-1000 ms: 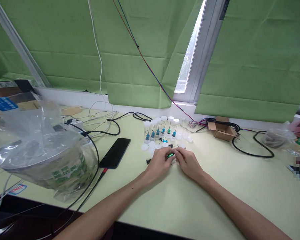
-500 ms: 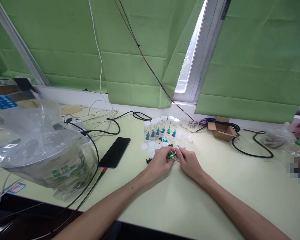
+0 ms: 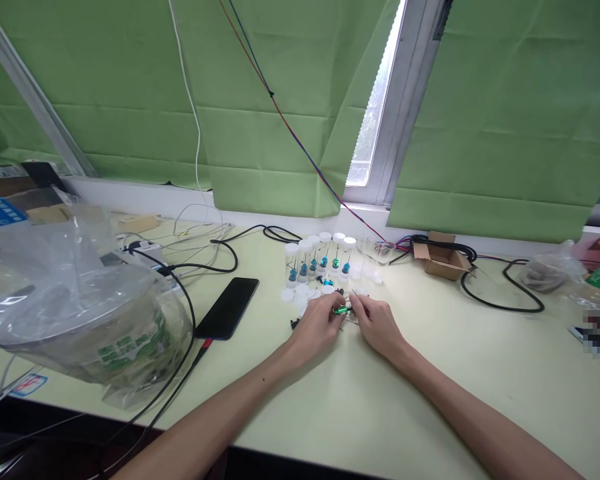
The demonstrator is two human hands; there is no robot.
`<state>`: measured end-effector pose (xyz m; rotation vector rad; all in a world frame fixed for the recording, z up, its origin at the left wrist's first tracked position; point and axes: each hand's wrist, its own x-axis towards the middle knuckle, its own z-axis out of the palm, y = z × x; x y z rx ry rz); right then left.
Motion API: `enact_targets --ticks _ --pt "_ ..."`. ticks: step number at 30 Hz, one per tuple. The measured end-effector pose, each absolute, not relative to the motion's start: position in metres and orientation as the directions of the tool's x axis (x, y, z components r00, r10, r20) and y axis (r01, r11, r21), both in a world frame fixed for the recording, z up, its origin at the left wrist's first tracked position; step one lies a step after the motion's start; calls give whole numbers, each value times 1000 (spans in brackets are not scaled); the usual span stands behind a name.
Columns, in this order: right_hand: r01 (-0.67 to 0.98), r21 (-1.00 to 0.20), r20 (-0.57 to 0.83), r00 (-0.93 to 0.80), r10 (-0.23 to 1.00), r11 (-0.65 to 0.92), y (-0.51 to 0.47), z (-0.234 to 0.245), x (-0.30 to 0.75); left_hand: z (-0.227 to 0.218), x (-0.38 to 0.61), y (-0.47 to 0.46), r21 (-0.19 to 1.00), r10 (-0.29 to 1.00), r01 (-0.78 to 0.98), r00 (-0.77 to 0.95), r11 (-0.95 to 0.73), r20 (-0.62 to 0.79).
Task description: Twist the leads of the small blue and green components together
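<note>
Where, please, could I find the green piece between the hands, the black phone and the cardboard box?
Green piece [image 3: 341, 311], head view: its shiny body.
Black phone [image 3: 229, 308], head view: middle of its screen.
Cardboard box [image 3: 443, 269], head view: its front wall.

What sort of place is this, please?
Probably a work desk by a window, perhaps in a small workshop or office. The pale desk carries a row of clear, white-capped vials and a phone, and green blinds hang behind it.
</note>
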<state>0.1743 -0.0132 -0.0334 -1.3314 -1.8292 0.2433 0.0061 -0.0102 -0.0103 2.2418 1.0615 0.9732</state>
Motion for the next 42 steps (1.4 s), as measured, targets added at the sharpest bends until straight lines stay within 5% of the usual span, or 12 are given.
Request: enact_targets --ticks 9,42 --pt "515 -713 465 -161 870 476 -20 -29 172 -11 4 -9 666 803 463 444 -585 397" --pt "516 -710 475 -150 867 478 -20 -31 170 -8 6 -9 652 816 492 387 -577 429"
